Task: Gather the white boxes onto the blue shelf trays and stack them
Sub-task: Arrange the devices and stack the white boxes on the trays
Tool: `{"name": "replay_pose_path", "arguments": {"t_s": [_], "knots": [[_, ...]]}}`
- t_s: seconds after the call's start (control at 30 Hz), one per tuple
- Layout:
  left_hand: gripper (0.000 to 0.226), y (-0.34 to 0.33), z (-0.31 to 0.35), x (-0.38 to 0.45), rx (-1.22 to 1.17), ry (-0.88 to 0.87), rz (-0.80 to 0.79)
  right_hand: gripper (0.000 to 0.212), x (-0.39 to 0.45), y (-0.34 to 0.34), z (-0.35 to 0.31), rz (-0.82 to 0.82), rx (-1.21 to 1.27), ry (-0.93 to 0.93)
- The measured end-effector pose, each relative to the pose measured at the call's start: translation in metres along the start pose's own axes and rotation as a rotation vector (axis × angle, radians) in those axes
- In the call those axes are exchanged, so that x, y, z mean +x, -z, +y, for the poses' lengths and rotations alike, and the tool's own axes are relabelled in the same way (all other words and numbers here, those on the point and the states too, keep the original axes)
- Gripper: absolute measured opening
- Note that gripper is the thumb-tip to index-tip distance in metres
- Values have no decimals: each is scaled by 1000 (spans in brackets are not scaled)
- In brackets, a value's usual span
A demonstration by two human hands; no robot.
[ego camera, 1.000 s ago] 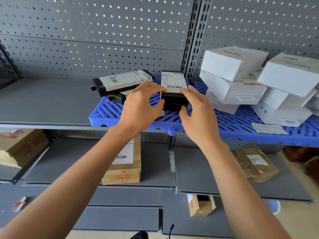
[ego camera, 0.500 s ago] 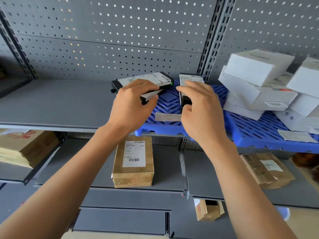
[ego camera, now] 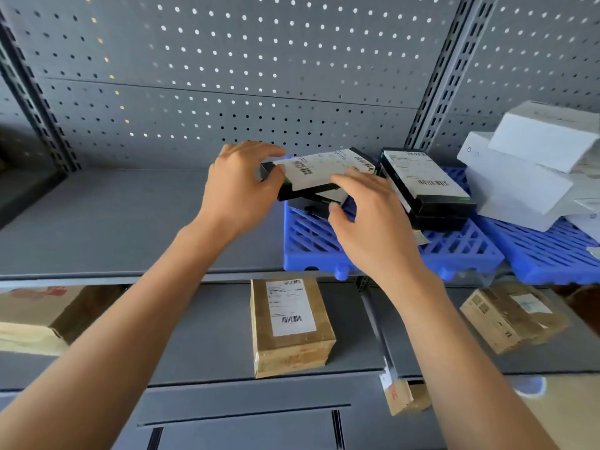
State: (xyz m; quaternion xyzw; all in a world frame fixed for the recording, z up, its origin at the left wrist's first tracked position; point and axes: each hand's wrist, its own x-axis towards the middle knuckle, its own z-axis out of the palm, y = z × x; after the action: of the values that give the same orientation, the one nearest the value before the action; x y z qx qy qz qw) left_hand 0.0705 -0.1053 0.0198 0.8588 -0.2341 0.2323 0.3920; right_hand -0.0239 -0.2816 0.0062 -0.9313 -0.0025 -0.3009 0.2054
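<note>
Two blue slatted trays (ego camera: 461, 251) lie on the upper grey shelf. A flat black box with a white label (ego camera: 321, 172) sits tilted at the left tray's back left corner, on top of another black box. My left hand (ego camera: 240, 186) grips its left end, thumb on the label. My right hand (ego camera: 367, 216) holds its right front edge, fingers curled over it. A second stack of black labelled boxes (ego camera: 425, 183) stands just right of it. A leaning pile of white boxes (ego camera: 526, 170) rests on the right tray.
Bare grey shelf surface (ego camera: 113, 222) stretches to the left of the trays. Brown taped parcels (ego camera: 289, 326) (ego camera: 513, 316) lie on the lower shelf, another at far left (ego camera: 35, 316). A perforated grey back panel and slotted uprights (ego camera: 435, 92) close the rear.
Both hands left the right-hand black box, which now sits on a stack. They moved left onto the tilted black box, and my view shifted left.
</note>
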Motion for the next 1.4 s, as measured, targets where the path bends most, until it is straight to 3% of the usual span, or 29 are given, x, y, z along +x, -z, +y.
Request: {"name": "replay_pose_path", "arguments": {"t_s": [0.17,0.47,0.7,1.07,1.4], "knots": [[27,-3,-10,8,-146,162,-260,55,0,-14,-13,-77,-75,-103],[20,5,-8,1,-235,136,-271,66,3,-20,-29,-92,-34,-188],[35,0,-10,-3,-242,104,-255,54,4,-23,-32,-55,-30,-225],[31,-15,-19,0,-244,51,-214,49,2,-13,-30,-36,24,-282],[41,-19,-24,-2,-324,43,-281,46,5,-11,-19,-22,-14,-274]]}}
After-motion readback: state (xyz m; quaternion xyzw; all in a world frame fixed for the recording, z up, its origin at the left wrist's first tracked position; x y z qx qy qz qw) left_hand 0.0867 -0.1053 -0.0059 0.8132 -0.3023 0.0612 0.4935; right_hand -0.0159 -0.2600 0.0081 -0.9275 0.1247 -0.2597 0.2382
